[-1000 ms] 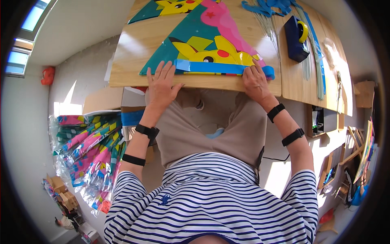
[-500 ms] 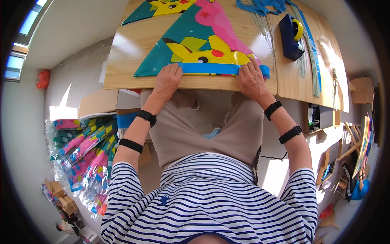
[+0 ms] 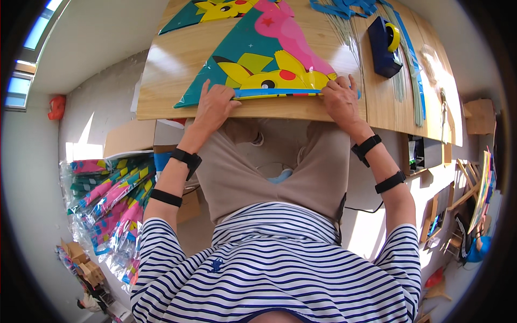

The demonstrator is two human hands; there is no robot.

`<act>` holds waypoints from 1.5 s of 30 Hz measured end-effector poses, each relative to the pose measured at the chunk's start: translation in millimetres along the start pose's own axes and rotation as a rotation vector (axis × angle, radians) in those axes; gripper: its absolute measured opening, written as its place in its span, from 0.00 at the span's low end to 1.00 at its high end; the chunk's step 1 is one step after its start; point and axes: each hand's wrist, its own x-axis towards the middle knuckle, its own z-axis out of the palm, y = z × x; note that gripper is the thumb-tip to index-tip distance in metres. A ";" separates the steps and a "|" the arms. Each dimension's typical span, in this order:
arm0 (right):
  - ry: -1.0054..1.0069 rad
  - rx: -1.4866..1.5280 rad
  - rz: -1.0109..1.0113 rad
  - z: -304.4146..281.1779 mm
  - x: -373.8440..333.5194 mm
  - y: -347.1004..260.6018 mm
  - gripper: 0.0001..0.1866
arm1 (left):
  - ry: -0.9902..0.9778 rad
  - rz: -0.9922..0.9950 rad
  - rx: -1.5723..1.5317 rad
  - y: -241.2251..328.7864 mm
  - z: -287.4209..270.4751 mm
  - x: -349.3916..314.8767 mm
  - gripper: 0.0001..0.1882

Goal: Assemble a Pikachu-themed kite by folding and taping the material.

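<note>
A triangular kite sheet (image 3: 258,54), green and pink with a yellow cartoon figure, lies on the wooden table in front of me. A narrow blue strip (image 3: 280,92) runs along its near edge, with a thin band of the yellow print showing below it. My left hand (image 3: 214,106) pinches the left part of this edge between thumb and fingers, its index finger raised. My right hand (image 3: 340,101) is closed on the right end of the edge, one finger sticking up. The fingers partly hide the strip's ends.
Another kite sheet (image 3: 188,16) lies at the far left of the table (image 3: 156,81). At the right are a dark blue tape dispenser (image 3: 383,51) with yellow tape, thin pale rods (image 3: 399,81) and blue ribbon (image 3: 344,7). Bagged folded kites (image 3: 110,199) lie at the lower left, beside a cardboard box (image 3: 129,139).
The blue strip has gone from a wide flat band to a narrow one along the edge. My left hand has shifted slightly left, and both hands have changed from lying flat to pinching.
</note>
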 end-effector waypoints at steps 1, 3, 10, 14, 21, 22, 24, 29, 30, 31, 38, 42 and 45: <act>-0.032 0.008 0.015 -2.2 0.8 0.9 0.02 | 0.022 0.015 -0.017 0.9 -0.6 -2.5 0.06; -0.095 0.024 0.043 -5.0 4.2 3.3 0.02 | 0.026 0.012 -0.026 -1.2 -1.0 -4.7 0.05; -0.334 0.117 0.221 -12.8 12.1 10.2 0.07 | -0.219 -0.195 -0.161 -16.0 -8.4 23.3 0.07; -0.357 0.069 0.246 -9.4 16.8 9.4 0.11 | -0.287 -0.255 -0.173 -29.7 7.9 31.4 0.07; -0.398 -0.095 0.133 -1.9 18.2 10.1 0.12 | -0.309 -0.286 -0.049 -21.7 13.6 39.9 0.08; -0.396 -0.100 0.127 -0.5 18.2 10.4 0.12 | -0.298 -0.293 -0.079 -22.2 13.0 39.8 0.07; -0.394 -0.111 0.116 1.8 17.6 11.3 0.12 | -0.309 -0.306 -0.109 -22.2 10.7 40.2 0.07; -0.379 -0.102 0.103 3.7 15.2 12.8 0.12 | -0.116 -0.194 0.143 -11.4 5.1 36.7 0.06; -0.384 -0.105 0.099 3.4 16.1 12.8 0.12 | -0.100 -0.182 0.102 -9.0 5.4 37.9 0.06; -0.374 -0.104 0.097 3.7 15.8 13.1 0.12 | -0.083 -0.170 0.061 -5.9 6.6 39.9 0.06; -0.349 -0.085 0.088 6.2 13.6 13.8 0.12 | -0.084 -0.179 -0.129 10.9 25.8 53.9 0.04; -0.362 -0.093 0.095 4.5 14.8 11.8 0.11 | -0.110 -0.186 -0.094 8.9 28.9 57.9 0.03; -0.371 -0.105 0.083 1.0 16.2 9.4 0.10 | -0.129 -0.188 -0.051 8.9 30.1 58.2 0.04</act>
